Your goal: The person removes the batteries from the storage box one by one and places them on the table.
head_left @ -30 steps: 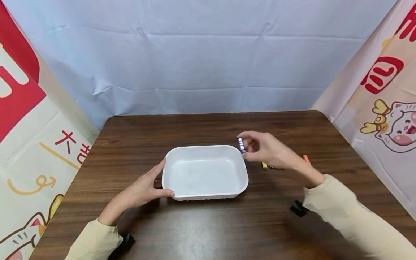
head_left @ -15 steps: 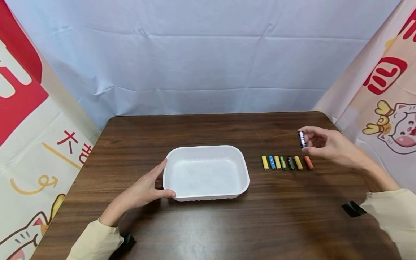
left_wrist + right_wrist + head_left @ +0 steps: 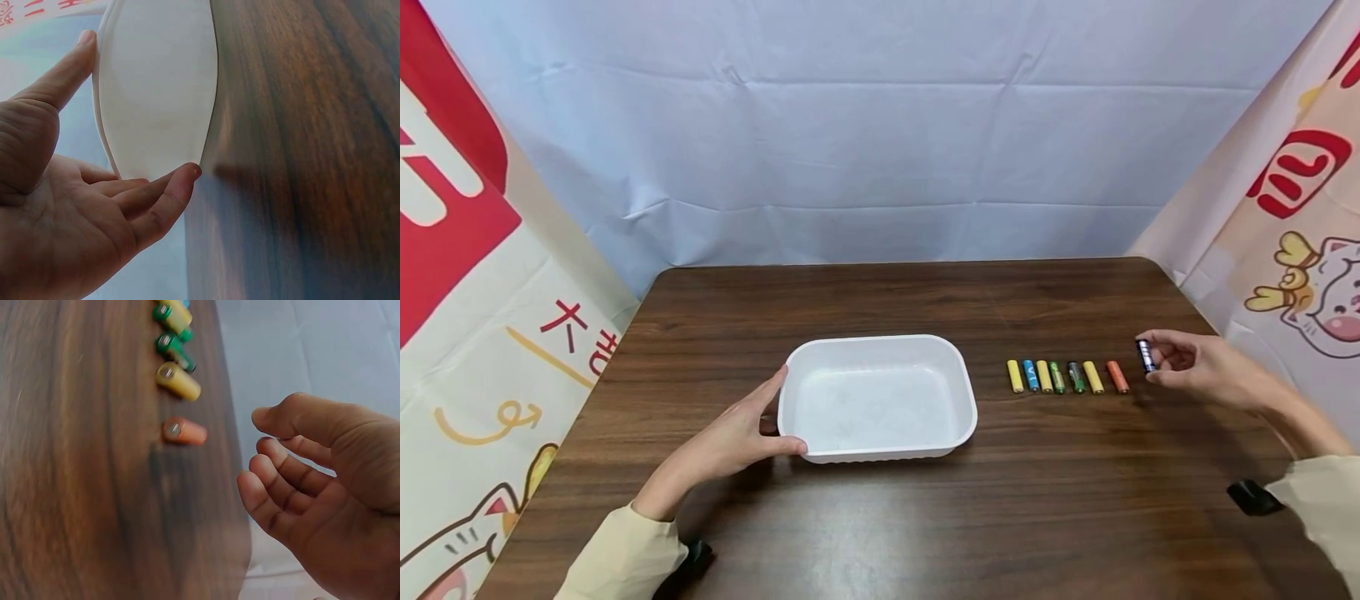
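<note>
A white plastic basin (image 3: 877,408) stands on the table. My left hand (image 3: 733,433) holds its left end, with the thumb at the near corner and the fingers along the side wall; the left wrist view shows thumb and fingertips against the basin. Over the table's right part, my right hand (image 3: 1213,367) pinches a dark blue and white battery (image 3: 1146,356) between thumb and fingertips. In the right wrist view the fingers hide this battery. Just left of that hand, an orange battery (image 3: 1117,377) ends a row of several batteries lying side by side.
Further along the row lie a tan battery (image 3: 1093,377), a dark green one (image 3: 1076,377), a green one (image 3: 1057,377), a blue one (image 3: 1031,376) and a yellow one (image 3: 1015,377). The brown table (image 3: 880,525) meets a pale curtain (image 3: 880,167) at the back.
My right hand has moved from the basin's right rim to the right, past the row, then lower, carrying the dark blue battery. The row has come into full view. My left hand stays put.
</note>
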The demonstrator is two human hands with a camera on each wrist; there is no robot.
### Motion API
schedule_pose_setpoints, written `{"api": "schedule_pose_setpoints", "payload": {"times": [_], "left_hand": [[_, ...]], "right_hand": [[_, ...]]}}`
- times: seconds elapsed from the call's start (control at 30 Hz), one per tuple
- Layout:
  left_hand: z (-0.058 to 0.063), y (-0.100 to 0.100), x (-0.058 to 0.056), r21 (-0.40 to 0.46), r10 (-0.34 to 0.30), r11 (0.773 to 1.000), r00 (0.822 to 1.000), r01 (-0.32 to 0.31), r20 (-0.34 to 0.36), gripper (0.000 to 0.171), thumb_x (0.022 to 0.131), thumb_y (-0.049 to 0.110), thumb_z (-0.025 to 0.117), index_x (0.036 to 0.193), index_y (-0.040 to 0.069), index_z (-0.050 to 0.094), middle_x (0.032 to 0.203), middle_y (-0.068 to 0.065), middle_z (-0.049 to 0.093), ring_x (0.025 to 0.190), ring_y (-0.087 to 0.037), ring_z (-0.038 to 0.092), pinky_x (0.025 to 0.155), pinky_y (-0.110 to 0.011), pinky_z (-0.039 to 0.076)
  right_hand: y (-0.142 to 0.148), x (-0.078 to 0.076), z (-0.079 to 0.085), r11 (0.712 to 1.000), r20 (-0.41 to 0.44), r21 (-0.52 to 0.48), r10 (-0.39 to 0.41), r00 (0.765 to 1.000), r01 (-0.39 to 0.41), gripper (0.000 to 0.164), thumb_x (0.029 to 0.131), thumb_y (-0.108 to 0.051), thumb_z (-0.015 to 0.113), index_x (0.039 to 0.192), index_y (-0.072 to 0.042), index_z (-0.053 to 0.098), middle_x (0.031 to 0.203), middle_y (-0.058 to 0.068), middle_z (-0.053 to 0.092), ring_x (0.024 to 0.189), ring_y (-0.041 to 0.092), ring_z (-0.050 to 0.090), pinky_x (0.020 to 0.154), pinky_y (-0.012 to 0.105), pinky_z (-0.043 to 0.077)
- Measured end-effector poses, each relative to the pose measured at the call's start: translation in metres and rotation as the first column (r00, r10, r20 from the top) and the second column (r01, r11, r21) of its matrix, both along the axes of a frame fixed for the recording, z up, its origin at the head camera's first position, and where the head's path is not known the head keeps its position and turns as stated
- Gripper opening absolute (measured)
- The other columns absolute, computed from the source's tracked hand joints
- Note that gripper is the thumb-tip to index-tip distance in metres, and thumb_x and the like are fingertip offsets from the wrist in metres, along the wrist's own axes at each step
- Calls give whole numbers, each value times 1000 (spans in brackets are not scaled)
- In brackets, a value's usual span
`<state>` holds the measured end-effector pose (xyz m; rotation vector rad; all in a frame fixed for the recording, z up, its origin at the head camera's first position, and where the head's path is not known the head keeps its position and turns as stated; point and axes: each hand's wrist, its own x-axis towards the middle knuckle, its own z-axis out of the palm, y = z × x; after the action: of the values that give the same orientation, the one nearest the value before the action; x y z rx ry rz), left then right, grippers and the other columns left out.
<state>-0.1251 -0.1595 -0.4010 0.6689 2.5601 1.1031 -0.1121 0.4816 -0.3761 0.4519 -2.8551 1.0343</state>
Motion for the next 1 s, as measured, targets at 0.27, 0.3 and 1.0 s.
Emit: {"api": "schedule_pose_setpoints", "payload": {"times": [0.27, 0.3, 1.0], "left_hand": [[0, 1, -1, 17, -13, 1000, 1000, 13, -1, 116, 86, 40, 85, 165, 1, 9, 166, -25, 22, 128, -30, 58, 103, -51, 47], [0, 1, -1, 21, -15, 1000, 1000, 15, -1, 116, 86, 40, 85, 165, 1, 9, 166, -26, 23, 125, -29, 59, 103, -51, 47], [3, 2, 1, -27, 5, 1000, 999, -6, -47, 117, 85, 43, 85, 165, 1, 12, 166, -25, 25, 146, -39, 36, 112, -58, 35]], "right_hand": [[19, -6, -20, 998, 65, 21, 54, 996, -56, 44, 85, 13, 75, 126, 10, 59, 87, 1, 64, 78, 3, 59, 65, 16, 46], [21, -7, -23, 998, 72, 27, 56, 996, -58, 44, 85, 13, 75, 125, 12, 58, 86, 0, 63, 77, 2, 58, 64, 16, 46], [22, -13, -40, 987, 81, 88, 126, 989, -133, 41, 84, 18, 71, 122, 17, 56, 78, -5, 54, 67, 4, 48, 58, 21, 39]]}}
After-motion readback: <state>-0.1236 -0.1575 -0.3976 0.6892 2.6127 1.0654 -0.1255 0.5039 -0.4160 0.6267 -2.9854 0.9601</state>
